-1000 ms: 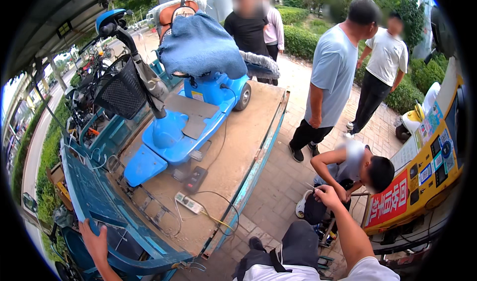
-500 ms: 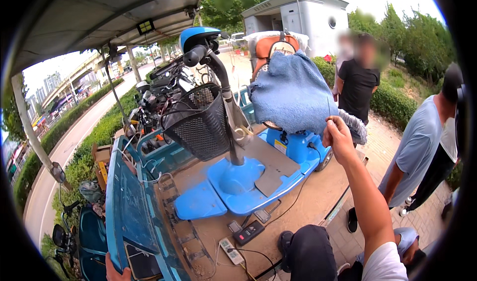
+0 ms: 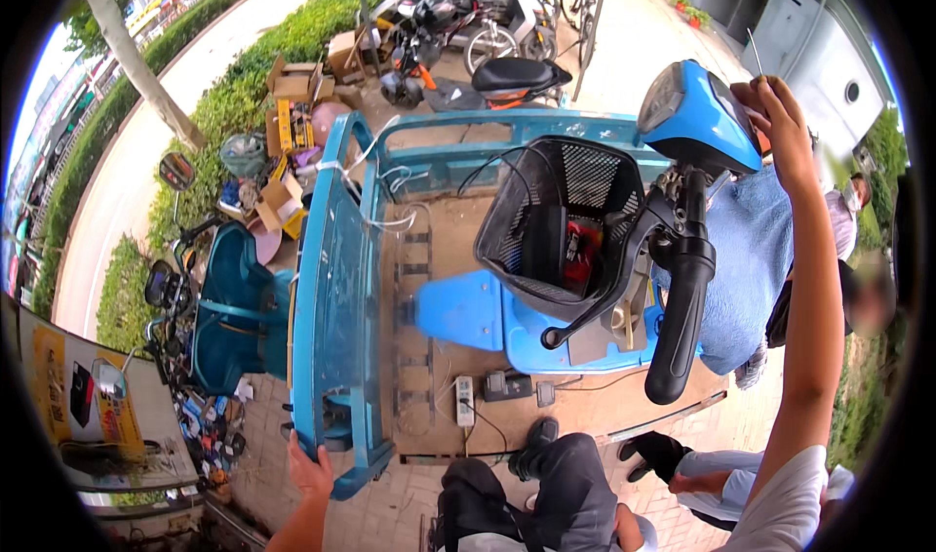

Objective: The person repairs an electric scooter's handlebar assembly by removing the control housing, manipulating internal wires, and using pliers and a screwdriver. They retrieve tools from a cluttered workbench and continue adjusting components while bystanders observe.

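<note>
My right hand (image 3: pixel 780 123) is raised at the upper right, fingers bent and closed around a thin metal rod (image 3: pixel 755 53) that points upward; its other end is hidden. Those fingers are beside the blue handlebar head (image 3: pixel 700 113) of a mobility scooter (image 3: pixel 556 342). Just below are the scooter's black handlebar grip (image 3: pixel 680 323) and a blue towel (image 3: pixel 746 250). At the lower left, my left hand (image 3: pixel 310 469) holds the near end of a teal cart panel (image 3: pixel 327 259), fingers on one side and thumb on the other. A black basket (image 3: pixel 507 245) contains a dark object and something red.
On the cart bed are a white power strip (image 3: pixel 465 401), a black box (image 3: pixel 507 386) and cables. Beyond the panel stand a teal seat (image 3: pixel 226 328) and cardboard boxes (image 3: pixel 292 79). A crouching person (image 3: pixel 717 484) is at lower right; parked motorbikes (image 3: pixel 507 25) stand behind.
My view has tilted down and turned. My right hand has moved from beside the towel-covered seat to the scooter's handlebar head. My left hand stays at the teal panel.
</note>
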The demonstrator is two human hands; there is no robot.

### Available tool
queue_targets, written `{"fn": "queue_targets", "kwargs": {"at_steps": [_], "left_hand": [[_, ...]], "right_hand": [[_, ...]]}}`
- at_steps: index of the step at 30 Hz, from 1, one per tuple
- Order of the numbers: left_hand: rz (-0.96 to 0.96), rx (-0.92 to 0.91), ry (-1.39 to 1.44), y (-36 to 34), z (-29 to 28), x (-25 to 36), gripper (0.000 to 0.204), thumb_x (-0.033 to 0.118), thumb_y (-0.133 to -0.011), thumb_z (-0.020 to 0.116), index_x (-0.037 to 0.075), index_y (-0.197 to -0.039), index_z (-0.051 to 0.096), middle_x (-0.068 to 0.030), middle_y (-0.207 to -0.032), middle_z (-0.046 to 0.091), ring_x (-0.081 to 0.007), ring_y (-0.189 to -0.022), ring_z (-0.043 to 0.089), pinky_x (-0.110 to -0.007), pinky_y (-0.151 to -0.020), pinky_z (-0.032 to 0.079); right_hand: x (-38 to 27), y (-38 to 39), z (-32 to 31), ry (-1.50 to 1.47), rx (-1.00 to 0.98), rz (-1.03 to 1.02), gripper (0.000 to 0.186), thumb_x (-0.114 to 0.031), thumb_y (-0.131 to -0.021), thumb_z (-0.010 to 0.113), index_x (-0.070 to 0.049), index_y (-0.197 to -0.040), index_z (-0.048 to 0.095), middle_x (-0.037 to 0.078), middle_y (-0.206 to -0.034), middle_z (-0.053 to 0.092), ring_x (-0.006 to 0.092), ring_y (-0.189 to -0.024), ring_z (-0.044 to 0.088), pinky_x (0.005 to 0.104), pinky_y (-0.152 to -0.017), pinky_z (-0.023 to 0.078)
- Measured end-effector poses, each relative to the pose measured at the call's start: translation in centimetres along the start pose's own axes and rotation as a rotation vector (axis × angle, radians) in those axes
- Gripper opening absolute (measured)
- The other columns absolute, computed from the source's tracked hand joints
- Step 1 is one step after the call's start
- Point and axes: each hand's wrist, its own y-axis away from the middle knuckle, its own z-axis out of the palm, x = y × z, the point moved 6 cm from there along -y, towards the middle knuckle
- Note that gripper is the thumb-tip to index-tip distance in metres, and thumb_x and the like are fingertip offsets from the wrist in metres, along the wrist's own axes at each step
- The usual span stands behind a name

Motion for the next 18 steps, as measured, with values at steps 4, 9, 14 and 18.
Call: {"fn": "queue_targets", "kwargs": {"at_steps": [4,9,14,18], "left_hand": [[-0.100,0.004,-0.119,0.5,-0.6,-1.3,0.069,0.028,-0.087,0.063,0.005,-0.145,0.031,-0.0259,-0.128,0.047,-0.0467,-0.112,0.049,-0.053,-0.089,0.044],[-0.217,-0.131,-0.138,-1.6,-1.3,-0.3,0.078,0.027,-0.086,0.066,0.004,-0.148,0.023,-0.0263,-0.131,0.043,-0.0459,-0.113,0.048,-0.051,-0.092,0.044],[-0.268,-0.349,-0.118,-2.5,-2.2,0.0,0.088,0.025,-0.086,0.067,0.003,-0.150,0.011,-0.0293,-0.132,0.041,-0.0471,-0.115,0.048,-0.049,-0.096,0.043],[-0.339,-0.441,-0.104,-2.6,-1.5,0.0,0.093,0.028,-0.089,0.065,0.003,-0.152,0.001,-0.0301,-0.136,0.037,-0.0467,-0.118,0.047,-0.049,-0.097,0.043]], "right_hand": [[1.6,1.0,0.8,0.233,0.066,-0.157,0.031,-0.024,-0.101,0.049,0.002,-0.116,0.058,0.007,-0.109,0.062,0.0117,-0.100,0.054,0.0239,-0.093,0.039],[1.9,2.0,1.1,0.337,0.223,-0.157,0.030,-0.022,-0.103,0.045,0.004,-0.114,0.055,0.011,-0.111,0.062,0.0185,-0.107,0.060,0.0296,-0.096,0.041],[0.8,4.2,2.4,0.139,0.359,-0.125,0.025,-0.017,-0.103,0.042,0.003,-0.114,0.051,0.012,-0.105,0.062,0.0168,-0.099,0.059,0.0302,-0.093,0.043],[-0.1,5.6,1.5,0.119,0.484,-0.148,0.023,-0.018,-0.104,0.042,0.001,-0.111,0.052,0.011,-0.108,0.062,0.0180,-0.099,0.058,0.0322,-0.096,0.043]]}}
